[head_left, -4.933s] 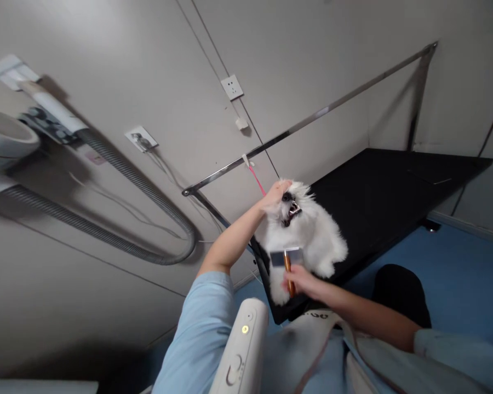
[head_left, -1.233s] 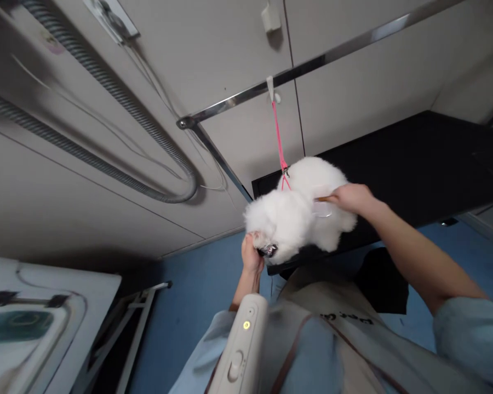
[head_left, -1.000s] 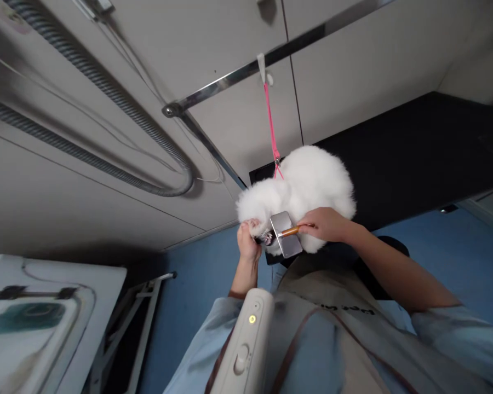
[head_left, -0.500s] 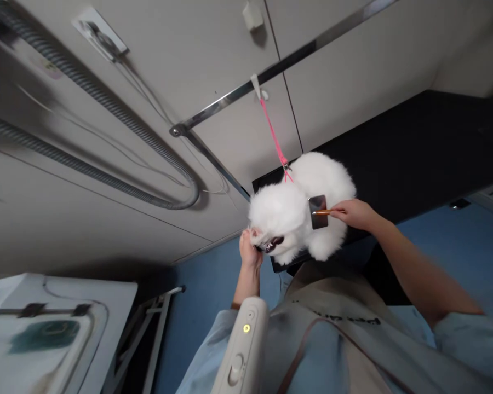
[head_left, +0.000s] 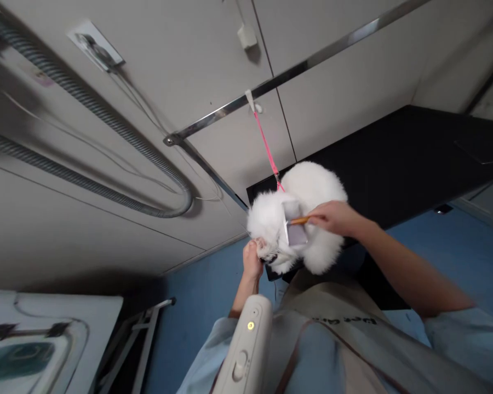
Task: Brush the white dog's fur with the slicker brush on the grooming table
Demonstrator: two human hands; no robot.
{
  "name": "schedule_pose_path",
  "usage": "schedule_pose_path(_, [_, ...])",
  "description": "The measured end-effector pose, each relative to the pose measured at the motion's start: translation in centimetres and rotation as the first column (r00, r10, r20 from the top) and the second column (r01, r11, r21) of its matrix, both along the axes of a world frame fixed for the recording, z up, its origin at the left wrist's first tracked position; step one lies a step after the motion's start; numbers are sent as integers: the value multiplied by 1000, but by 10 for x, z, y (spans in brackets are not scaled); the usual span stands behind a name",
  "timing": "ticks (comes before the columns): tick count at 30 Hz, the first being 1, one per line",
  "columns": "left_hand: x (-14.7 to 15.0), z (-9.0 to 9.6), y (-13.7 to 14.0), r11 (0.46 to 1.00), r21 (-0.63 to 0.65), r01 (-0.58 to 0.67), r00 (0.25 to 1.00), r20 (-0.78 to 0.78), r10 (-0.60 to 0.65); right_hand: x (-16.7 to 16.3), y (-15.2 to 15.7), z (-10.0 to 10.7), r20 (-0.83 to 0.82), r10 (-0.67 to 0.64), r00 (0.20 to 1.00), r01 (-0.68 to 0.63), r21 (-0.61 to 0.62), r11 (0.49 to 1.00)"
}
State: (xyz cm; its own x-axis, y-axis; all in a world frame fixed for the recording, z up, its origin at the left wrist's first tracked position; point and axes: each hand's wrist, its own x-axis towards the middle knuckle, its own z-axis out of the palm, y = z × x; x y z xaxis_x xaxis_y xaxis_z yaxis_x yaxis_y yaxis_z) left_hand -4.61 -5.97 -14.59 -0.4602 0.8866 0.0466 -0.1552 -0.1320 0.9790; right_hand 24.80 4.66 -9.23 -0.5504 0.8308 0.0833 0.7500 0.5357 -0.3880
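A fluffy white dog (head_left: 314, 189) is on a black table, its head toward the left. My left hand (head_left: 252, 260) is closed on the dog's muzzle at the lower left of its head; the fingertips are partly hidden. In my right hand (head_left: 334, 217) is the wooden handle of a slicker brush (head_left: 297, 234). The brush's flat rectangular head is tilted against the fur at the side of the dog's head. A pink leash (head_left: 265, 143) runs from the dog's neck up to a metal bar (head_left: 304, 67).
The black table (head_left: 402, 158) stretches away to the right along the wall. A grey ribbed hose (head_left: 107, 117) loops at the left. Below it stands a white cabinet (head_left: 101, 314) with a hinged door. A pale device with a switch (head_left: 246, 345) juts up near my chest.
My right hand has carried the brush leftward from the dog's shoulder to the side of its head, and the brush has tilted. My left hand keeps hold of the muzzle. The view has shifted slightly.
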Motion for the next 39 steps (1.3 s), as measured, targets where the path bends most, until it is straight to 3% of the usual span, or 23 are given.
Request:
schedule_pose_path(1, [1,0,-1,1000,-1,3,1000,-6,-3,-3,0,-9,-7,63,998,-63,-55,996])
schedule_pose_path(2, [2,-1,-3,1000,-2,4,1000,-10,-4,0,1,-20,3,48,999,-48,-107,993])
schedule_pose_path(4, [2,-2,-5,1000,2,-13,1000,2,13,20,6,-48,66,-156,986,164,-152,975])
schedule_pose_path(6, [2,-4,-5,999,16,-44,999,32,43,47,4,-74,82,-409,909,417,-140,898])
schedule_pose_path(7, [3,-4,-4,998,24,-52,998,44,51,55,-2,-84,41,-485,874,485,-144,862])
schedule_pose_path(9, [7,-3,0,999,34,-41,998,47,40,51,-20,-94,-153,-479,864,447,-206,871])
schedule_pose_path(12, [18,3,5,998,58,26,1000,2,-26,12,-37,-90,-415,-209,885,125,-220,967])
schedule_pose_path(14, [24,6,4,993,100,68,998,-22,-66,-3,-29,-81,-367,-84,927,10,-198,980])
schedule_pose_path(16, [25,6,-2,991,123,57,998,-29,-54,4,-11,-71,-185,-148,971,110,-201,973])
schedule_pose_path(19, [19,1,-14,998,62,-16,998,-53,19,30,8,-55,-18,-369,929,361,-162,918])
schedule_pose_path(21, [15,-3,-19,999,29,-26,997,-78,28,29,8,-44,-81,-306,949,296,-112,948])
schedule_pose_path(23, [14,-5,-23,999,47,-4,996,-87,8,11,8,-35,-150,-82,985,72,-68,995])
schedule_pose_path(25, [15,-6,-26,997,75,0,997,-76,6,-5,13,-32,-136,67,989,-79,-87,993])
schedule_pose_path(26, [15,-7,-27,997,80,-16,998,-65,21,-8,18,-33,-98,54,994,-65,-113,992])
schedule_pose_path(30, [16,-8,-33,992,55,-113,993,-21,115,12,30,-42,56,-237,970,243,-122,962])
schedule_pose_path(32, [18,-8,-34,992,45,-116,993,-24,117,14,20,-45,-12,-202,979,200,-92,975])
schedule_pose_path(34, [20,-8,-34,992,41,-118,992,-28,119,2,7,-47,-124,-5,992,-2,-59,998])
schedule_pose_path(36, [22,-10,-34,989,45,-138,990,-13,139,-9,1,-51,-155,137,978,-150,-73,986])
schedule_pose_path(37, [23,-11,-35,988,48,-147,989,-4,147,-11,1,-53,-132,123,984,-137,-104,985])
schedule_pose_path(39, [23,-14,-38,988,56,-146,989,-4,146,-2,4,-59,-46,-49,998,41,-163,986])
